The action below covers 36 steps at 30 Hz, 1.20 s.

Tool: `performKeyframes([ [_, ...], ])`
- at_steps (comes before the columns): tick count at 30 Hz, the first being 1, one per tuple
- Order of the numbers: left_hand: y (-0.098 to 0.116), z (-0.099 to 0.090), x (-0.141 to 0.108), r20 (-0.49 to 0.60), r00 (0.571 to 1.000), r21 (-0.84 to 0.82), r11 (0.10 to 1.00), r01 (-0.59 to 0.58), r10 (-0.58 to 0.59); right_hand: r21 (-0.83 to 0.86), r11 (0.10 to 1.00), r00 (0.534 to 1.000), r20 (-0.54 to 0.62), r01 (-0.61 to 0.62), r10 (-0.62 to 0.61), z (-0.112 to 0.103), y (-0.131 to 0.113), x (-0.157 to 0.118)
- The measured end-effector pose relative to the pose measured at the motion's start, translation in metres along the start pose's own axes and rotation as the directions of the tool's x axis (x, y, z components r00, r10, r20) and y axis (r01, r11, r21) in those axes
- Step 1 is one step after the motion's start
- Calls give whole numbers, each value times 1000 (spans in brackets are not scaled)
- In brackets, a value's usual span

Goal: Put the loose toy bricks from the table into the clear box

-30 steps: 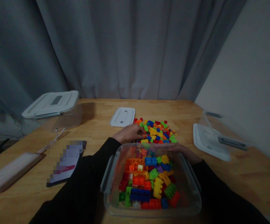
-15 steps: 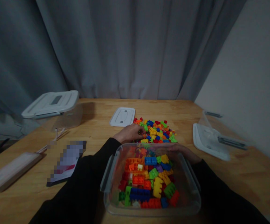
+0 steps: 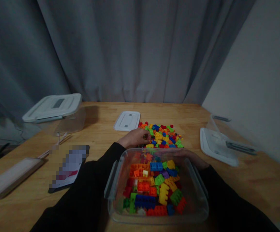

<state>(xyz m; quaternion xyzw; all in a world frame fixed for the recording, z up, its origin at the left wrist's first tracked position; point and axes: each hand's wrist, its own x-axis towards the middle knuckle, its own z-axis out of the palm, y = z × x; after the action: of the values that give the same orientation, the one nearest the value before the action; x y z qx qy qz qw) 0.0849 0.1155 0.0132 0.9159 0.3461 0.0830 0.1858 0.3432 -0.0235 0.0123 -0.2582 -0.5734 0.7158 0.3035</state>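
Head view: L hand (image 3: pixel 133 138) at near edge of brick pile (image 3: pixel 162 135), fingers (image 3: pixel 145 137) curled & drawn together among bricks at its 3 o'clock; whether they're clamped on a brick can't tell, fingertips too dark & small. R hand (image 3: pixel 188 155) lies flat, fingers stretched out toward 9 o'clock, draped over far R corner of clear tub (image 3: pixel 114 180), nothing visibly held.

Pile sits at approx 1–2 o'clock from L hand, touching range, its long axis running roughly 9 to 3 across the table. L hand is clearly nearer the pile; R hand is nearer the tub's rim & farther from the pile, w/ the tub btw it and most of the bricks. Tub's far rim runs just in front of pile, near enough to overlap it in this view.

Tub holds loose heap of tub bricks (image 3: pixel 156 188), mixed orange, blue, green, yellow, red. Black sleeves (image 3: pixel 101 169) come in from 7 o'clock and 5 o'clock, either side of tub.

Farther out: small white lid (image 3: pixel 126 120) at 11 o'clock from pile, on wooden table (image 3: pixel 101 111). Lidded clear box (image 3: pixel 54 108) at far L. White lid (image 3: pixel 217 149) w/ grey clips at 3 o'clock. Pixelated sheet (image 3: pixel 68 167) and long white case (image 3: pixel 11 178) at L edge. Grey curtain (image 3: pixel 130 51) behind, pale wall (image 3: pixel 251 71) at R.
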Motion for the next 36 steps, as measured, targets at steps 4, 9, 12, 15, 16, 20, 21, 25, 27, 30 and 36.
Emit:
performKeyframes([
  [4,-1,1,0,-10,1000,9,1000,-1,1,10,1000,1000,-1,-3,3,1,-1,1],
  [9,-4,2,1,-27,1000,24,1000,-7,8,-7,1000,1000,7,-7,7,1,-2,1],
  [12,-6,3,2,-39,999,32,999,-16,17,-46,999,1000,10,-5,6,0,-2,1],
  [15,-8,3,3,-42,999,34,999,-24,26,-39,999,1000,2,-6,7,-1,-2,0],
  [16,-8,2,3,-42,999,34,999,-27,28,-38,999,1000,2,-3,4,-2,-1,0],
  [20,-4,0,3,-44,998,35,999,-35,36,-62,998,1000,-3,-6,5,-1,-1,0],
  [21,-3,-1,2,-44,998,35,999,-36,38,-55,998,1000,-4,-4,4,0,-1,0],
  [25,2,-7,1,-44,998,32,998,-46,47,-24,1000,1000,-11,7,-7,3,-2,0],
  [27,3,-11,-1,-51,997,31,998,-52,54,-11,1000,1000,-20,-10,10,3,-2,0],
  [30,6,-18,-4,-65,996,33,998,-61,63,5,1000,999,-22,-26,26,3,-3,1],
  [36,20,-39,-14,-78,993,33,995,-90,92,-10,1000,1000,-13,-1,1,2,-2,0],
])
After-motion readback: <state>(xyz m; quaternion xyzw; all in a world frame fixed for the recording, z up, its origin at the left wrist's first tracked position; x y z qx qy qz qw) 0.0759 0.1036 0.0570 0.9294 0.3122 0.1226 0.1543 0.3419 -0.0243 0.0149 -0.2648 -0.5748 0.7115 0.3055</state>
